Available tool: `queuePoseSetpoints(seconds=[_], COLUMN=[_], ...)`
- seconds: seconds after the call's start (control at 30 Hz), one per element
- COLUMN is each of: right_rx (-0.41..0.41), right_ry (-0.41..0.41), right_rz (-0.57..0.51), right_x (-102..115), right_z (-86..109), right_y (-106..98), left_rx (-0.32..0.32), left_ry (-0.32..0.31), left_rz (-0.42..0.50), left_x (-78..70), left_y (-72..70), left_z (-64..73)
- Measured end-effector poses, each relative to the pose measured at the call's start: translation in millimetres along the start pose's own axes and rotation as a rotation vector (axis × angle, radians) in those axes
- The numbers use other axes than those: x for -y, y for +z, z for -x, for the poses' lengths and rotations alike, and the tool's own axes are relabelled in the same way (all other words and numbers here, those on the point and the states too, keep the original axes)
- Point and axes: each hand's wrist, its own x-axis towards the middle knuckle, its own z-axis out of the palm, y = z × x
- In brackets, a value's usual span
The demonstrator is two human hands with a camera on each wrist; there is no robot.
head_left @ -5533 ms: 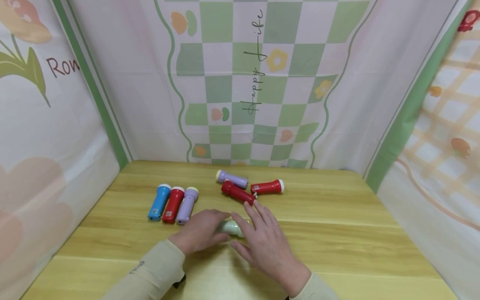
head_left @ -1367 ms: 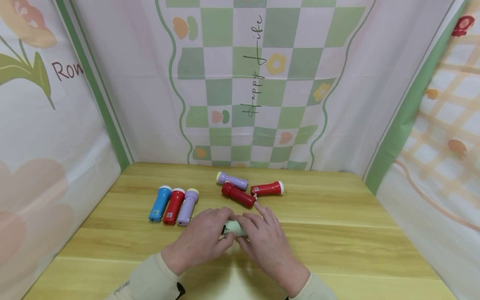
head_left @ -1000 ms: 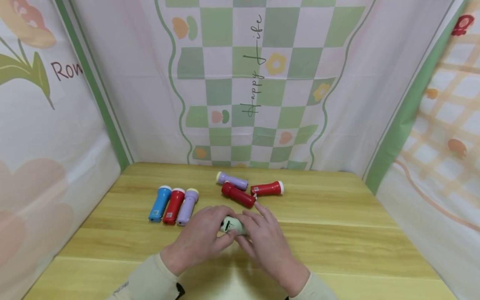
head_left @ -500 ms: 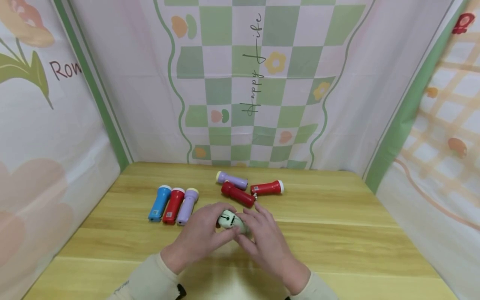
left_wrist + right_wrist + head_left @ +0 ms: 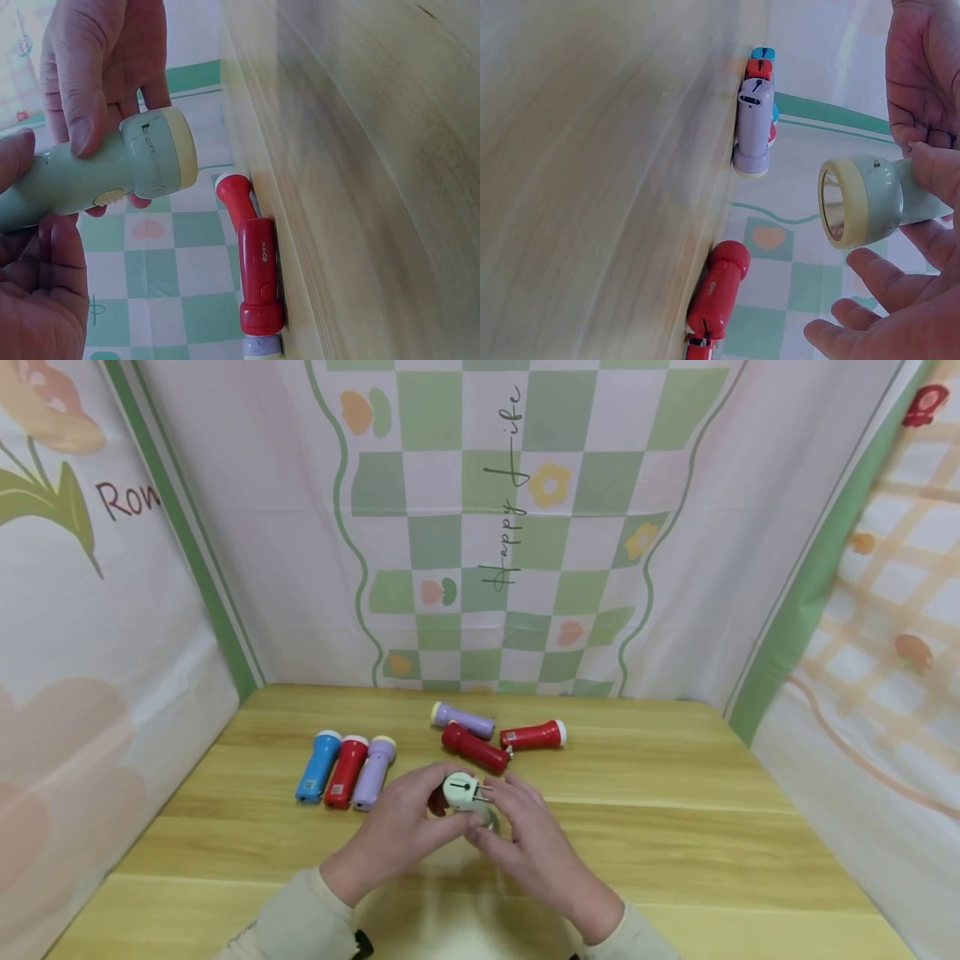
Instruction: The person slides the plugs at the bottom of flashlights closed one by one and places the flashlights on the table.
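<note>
The table (image 5: 720,827) holds six flashlights (image 5: 347,772), two hands (image 5: 397,827) (image 5: 542,850) one green flashlight (image 5: 459,792).

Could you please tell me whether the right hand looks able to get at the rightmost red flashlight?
Probably yes: nothing stands between the right hand and the rightmost red flashlight, though that hand would first need to release the green flashlight.

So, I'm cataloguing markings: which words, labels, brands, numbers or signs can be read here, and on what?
"Happy Life": back curtain.
"Ron", last letter possibly cut off: left curtain.
Too small to read: stickers on the blue flashlight and two white-rimmed red flashlights; print on the third red flashlight.
Green flashlight: nothing readable.
</note>
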Motion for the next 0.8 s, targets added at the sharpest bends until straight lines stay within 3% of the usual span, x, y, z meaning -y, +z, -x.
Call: queuePoseSetpoints(seconds=[0.3,0.5,0.8], right_rx=[0.03,0.023,0.042], right_ry=[0.044,0.024,0.07], right_rz=[-0.079,-0.056,-0.048], right_x=[-1.1,-1.5,3.9], right_z=[0.5,-0.2,-2.1], right_y=[-1.3,-0.8,-5.1], left_rx=[0.006,-0.016,-0.017], left_ry=[-0.03,-0.022,-0.059], left_rz=[0.04,0.013,0.043], left_x=[-1.0,-1.9,-2.3], left_y=[-0.3,0.8,0.5], left_z=[-0.6,-0.1,0.7])
